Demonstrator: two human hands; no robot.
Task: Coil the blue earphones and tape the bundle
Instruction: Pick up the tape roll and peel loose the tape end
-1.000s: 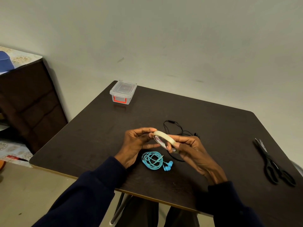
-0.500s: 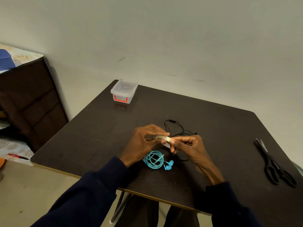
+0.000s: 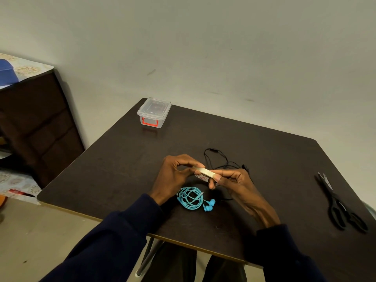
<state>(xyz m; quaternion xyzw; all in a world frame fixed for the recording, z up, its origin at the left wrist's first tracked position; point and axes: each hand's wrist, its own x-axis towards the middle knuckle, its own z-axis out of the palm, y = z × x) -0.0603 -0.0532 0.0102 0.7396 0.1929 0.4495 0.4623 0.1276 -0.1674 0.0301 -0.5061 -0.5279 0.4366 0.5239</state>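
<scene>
Centre frame: both hands pinch the tape roll (image 3: 205, 173), left hand (image 3: 175, 176) seemingly picking its end, right hand (image 3: 234, 182) steadying; coiled blue earphones (image 3: 191, 198) lie just below, untaped.

Blue earphones (image 3: 190, 198) lay coiled between left hand (image 3: 174, 176) and right hand (image 3: 238, 184). Black cable (image 3: 220, 157) sprawled just behind right hand. Bare table (image 3: 114, 171) stretched left toward lidded box (image 3: 154, 112) at far corner, right toward scissors (image 3: 341, 206) by edge.
</scene>
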